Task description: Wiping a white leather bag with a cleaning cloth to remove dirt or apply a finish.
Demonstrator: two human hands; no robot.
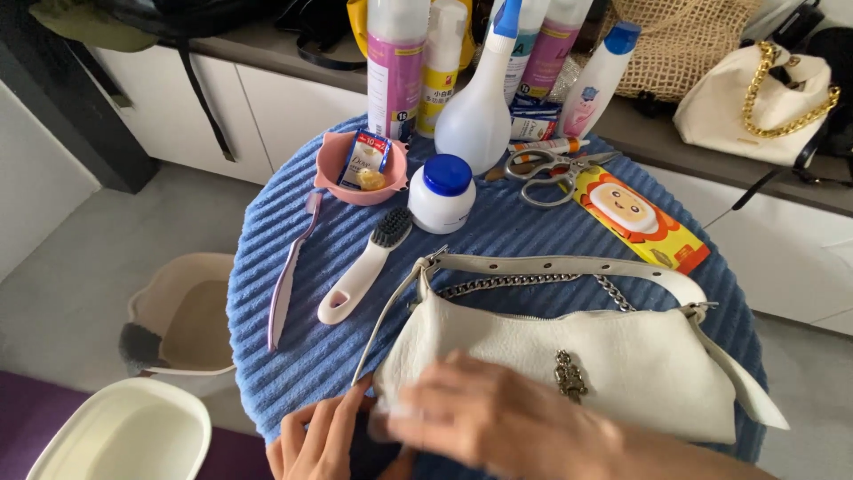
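White leather handbag [622, 356] lies flat near the front edge of the blue ribbed table cover [293, 347], strap and chain looped above it, metal charm at its middle. I see my left hand [320, 440] at the front edge, fingers loosely extended, touching the bag's lower left corner. My right hand [498, 418], blurred, rests on the bag's front; I cannot tell whether its fingers hold anything.

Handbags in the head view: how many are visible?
2. A white handbag lies on the blue table cover, under both hands. A cream bag with a gold chain sits on the counter, top right. Others may be hidden.
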